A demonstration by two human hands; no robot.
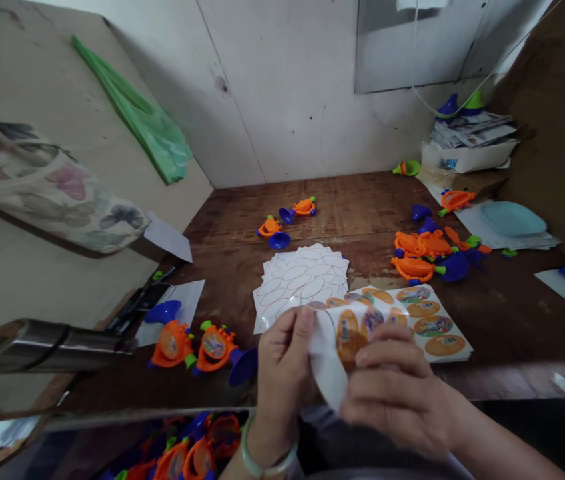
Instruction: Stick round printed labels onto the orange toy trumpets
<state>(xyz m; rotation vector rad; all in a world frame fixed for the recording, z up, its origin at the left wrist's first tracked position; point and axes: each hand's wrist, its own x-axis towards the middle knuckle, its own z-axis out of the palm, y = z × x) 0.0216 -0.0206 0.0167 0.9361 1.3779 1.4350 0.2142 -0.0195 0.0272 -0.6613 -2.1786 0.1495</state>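
A white sticker sheet (325, 350) with orange oval labels is bent up between my two hands. My left hand (282, 373) pinches its left edge between thumb and fingers. On the printed side, my right hand (402, 393) has its fingers curled around the right part of the sheet, somewhat blurred. Behind lies a stack of printed sticker sheets (445, 343). Left of that, a fanned pile of used backing sheets (302, 267) shows oval outlines. Two orange toy trumpets, one toy trumpet (172, 343) and another toy trumpet (217, 348), lie left of my hands with labels on them.
More orange toys (415, 269) with blue horns lie at the right, and two toys (271, 228) farther back. A steel thermos (47, 343) is at the left edge. A light blue dish (512, 219) sits on papers near a paper-filled box (479, 155). Several toys (177, 457) lie below the table edge.
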